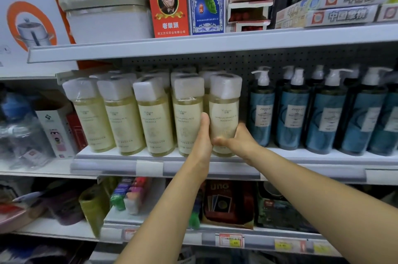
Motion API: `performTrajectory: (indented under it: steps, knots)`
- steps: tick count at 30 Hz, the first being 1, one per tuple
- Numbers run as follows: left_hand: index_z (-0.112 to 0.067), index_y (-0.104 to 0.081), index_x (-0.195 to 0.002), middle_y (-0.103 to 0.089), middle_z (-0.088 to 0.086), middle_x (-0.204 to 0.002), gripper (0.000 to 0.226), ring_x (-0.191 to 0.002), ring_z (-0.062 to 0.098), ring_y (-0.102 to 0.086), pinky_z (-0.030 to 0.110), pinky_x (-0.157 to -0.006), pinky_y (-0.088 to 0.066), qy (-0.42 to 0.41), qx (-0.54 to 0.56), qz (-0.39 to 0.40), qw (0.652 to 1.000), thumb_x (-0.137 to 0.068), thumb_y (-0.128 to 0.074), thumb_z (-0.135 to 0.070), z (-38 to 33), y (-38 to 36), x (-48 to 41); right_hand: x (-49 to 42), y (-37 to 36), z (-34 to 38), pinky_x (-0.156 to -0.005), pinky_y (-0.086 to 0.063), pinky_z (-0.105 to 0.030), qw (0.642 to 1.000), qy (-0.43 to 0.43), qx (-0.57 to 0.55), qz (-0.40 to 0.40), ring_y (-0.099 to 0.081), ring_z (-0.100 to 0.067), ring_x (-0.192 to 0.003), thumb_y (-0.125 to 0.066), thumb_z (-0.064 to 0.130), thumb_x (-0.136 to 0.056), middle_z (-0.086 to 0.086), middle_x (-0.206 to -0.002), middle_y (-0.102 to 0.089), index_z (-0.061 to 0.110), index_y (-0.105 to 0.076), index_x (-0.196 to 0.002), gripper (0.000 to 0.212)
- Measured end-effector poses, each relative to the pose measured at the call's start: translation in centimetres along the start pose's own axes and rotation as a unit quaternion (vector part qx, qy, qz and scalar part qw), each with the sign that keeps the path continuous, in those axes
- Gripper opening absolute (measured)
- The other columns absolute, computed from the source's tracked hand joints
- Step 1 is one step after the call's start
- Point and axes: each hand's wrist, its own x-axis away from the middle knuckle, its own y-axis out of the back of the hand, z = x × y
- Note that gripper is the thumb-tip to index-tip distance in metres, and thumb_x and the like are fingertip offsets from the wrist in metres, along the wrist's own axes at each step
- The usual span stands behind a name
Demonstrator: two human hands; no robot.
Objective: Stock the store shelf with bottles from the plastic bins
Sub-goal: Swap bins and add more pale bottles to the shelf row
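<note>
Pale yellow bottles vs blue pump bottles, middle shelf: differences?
Pale yellow bottles carry boxy white caps under plastic wrap; blue pump bottles carry white pump heads. Pale yellow bottles show light liquid and cream labels; blue pump bottles look dark teal with grey labels. Both stand upright in rows on the same shelf.

We see the rightmost bottle (225, 110) upright at the front edge of the shelf (103, 165), its base level with the row of matching bottles (155, 117) to its left. It is clear plastic holding pale yellow liquid, with a cream label reading "Camellia Amino Acid Fragrance" and a square white cap under film. Our left grip (201, 140) and right grip (239, 142) clasp its lower part from either side. More such bottles stand behind.
</note>
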Motion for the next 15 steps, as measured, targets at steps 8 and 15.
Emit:
performTrajectory:
  steps: [8,15]
  knots:
    - [-0.028,-0.054,-0.129,-0.062,-0.012,-0.118,0.033,-0.109,0.002,-0.057,0.032,-0.098,-0.047,0.014,-0.047,-0.106,0.993,-0.099,-0.055,-0.041,0.9,1.3,2.3,1.7,-0.1,-0.7,-0.105,-0.047,-0.048,0.998,-0.009,0.064,-0.021,-0.05,-0.025,-0.124,-0.084,0.02,-0.073,-0.005,-0.135,-0.045,0.015,-0.033,-0.132,0.078]
    - [-0.02,-0.058,-0.126,-0.064,-0.004,-0.117,0.028,-0.106,0.01,-0.06,0.041,-0.1,-0.052,0.002,-0.017,-0.233,0.972,-0.098,-0.061,-0.024,1.1,3.5,5.4,4.9,-1.4,0.4,-0.116,-0.032,-0.041,0.984,0.062,0.101,-0.131,-0.032,-0.025,-0.136,-0.078,0.015,-0.078,-0.008,-0.144,-0.03,0.012,-0.026,-0.145,0.085]
